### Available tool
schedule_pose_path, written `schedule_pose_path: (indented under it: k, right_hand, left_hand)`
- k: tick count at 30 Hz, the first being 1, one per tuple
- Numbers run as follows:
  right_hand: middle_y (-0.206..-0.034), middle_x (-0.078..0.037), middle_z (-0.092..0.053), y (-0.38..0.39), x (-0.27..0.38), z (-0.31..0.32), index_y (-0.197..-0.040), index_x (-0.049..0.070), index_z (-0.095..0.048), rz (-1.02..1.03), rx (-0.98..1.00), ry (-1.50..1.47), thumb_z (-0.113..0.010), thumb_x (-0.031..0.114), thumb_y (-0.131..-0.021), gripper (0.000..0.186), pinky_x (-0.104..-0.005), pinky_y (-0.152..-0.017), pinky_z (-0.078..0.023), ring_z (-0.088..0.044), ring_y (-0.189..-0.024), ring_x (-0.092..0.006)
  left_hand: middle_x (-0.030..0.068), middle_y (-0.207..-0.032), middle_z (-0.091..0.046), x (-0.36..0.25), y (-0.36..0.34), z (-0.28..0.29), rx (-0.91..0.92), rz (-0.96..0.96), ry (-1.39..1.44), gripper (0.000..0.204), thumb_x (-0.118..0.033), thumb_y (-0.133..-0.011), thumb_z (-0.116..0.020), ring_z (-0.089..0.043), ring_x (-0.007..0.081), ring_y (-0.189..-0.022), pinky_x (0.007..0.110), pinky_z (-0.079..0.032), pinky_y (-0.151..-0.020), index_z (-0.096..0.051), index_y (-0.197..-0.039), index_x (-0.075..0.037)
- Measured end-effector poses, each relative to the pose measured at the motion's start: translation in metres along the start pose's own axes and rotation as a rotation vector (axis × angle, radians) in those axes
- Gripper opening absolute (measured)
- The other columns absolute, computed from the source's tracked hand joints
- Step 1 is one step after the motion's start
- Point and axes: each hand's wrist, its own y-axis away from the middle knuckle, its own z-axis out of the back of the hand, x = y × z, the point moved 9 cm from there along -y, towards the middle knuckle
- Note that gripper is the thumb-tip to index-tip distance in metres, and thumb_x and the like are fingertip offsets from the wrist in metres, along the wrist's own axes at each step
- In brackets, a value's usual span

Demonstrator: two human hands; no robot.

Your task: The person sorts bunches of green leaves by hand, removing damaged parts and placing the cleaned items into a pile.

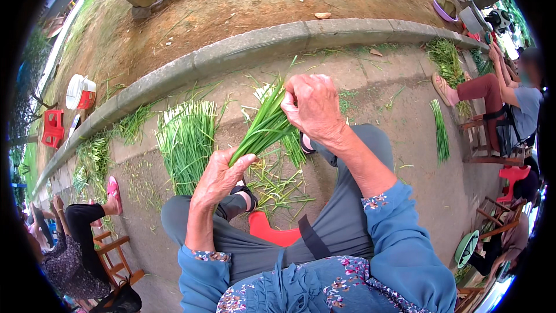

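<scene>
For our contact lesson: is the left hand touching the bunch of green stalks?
Touching: the head view shows the left hand gripping the bunch of green stalks near its lower end.

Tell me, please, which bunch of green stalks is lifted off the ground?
The bunch in the left hand, with the right hand at its upper part. The wide stack and the thin bundle far right lie on the ground.

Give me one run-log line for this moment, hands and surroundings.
Left hand: gripping green bundle | Right hand: curled at its upper part | Pavement: stacked green stalks on left, loose trimmings
</scene>
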Motion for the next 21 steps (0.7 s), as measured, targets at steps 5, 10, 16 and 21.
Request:
schedule_pose_path:
  k: [5, 10, 16, 21]
  right_hand:
    - [-0.065, -0.007, -0.059, -0.006, -0.045, 0.017, -0.074, 0.008, -0.054, -0.300, -0.109, -0.048, -0.065, 0.017, -0.073, 0.014, -0.0383, -0.078, -0.041, -0.058, -0.062, -0.0243]
    - [-0.072, -0.004, -0.061, -0.009, -0.055, 0.033, -0.088, 0.012, -0.058, -0.231, -0.137, -0.074, -0.065, 0.021, -0.080, 0.015, -0.0409, -0.082, -0.040, -0.059, -0.068, -0.0222]
    - [-0.085, -0.002, -0.058, -0.010, -0.040, 0.023, -0.110, 0.021, -0.058, 0.000, -0.102, -0.010, -0.059, 0.016, -0.084, 0.026, -0.0484, -0.088, -0.037, -0.059, -0.082, -0.0218]
    - [-0.085, -0.003, -0.056, -0.009, -0.045, 0.016, -0.107, 0.021, -0.060, 0.002, -0.072, 0.027, -0.057, 0.017, -0.085, 0.022, -0.0491, -0.088, -0.037, -0.059, -0.084, -0.0221]
  left_hand:
    - [-0.0027, -0.055, -0.041, -0.002, 0.003, 0.000, 0.017, -0.029, -0.035, 0.030, -0.029, -0.089, -0.058, -0.038, 0.0069, -0.053, 0.027, -0.033, -0.047, -0.062, -0.087, 0.001]
    - [-0.0012, -0.056, -0.041, -0.002, 0.003, 0.000, 0.019, -0.016, -0.065, 0.032, -0.030, -0.089, -0.058, -0.039, 0.0078, -0.054, 0.028, -0.033, -0.048, -0.065, -0.091, 0.001]
    - [-0.0028, -0.057, -0.040, -0.003, 0.004, -0.003, 0.032, -0.006, -0.047, 0.031, -0.030, -0.090, -0.058, -0.037, 0.0071, -0.054, 0.027, -0.032, -0.048, -0.065, -0.090, 0.001]
    - [-0.0048, -0.056, -0.038, 0.000, 0.003, -0.004, 0.049, 0.001, -0.035, 0.030, -0.030, -0.090, -0.057, -0.034, 0.0059, -0.052, 0.025, -0.028, -0.047, -0.066, -0.090, -0.001]
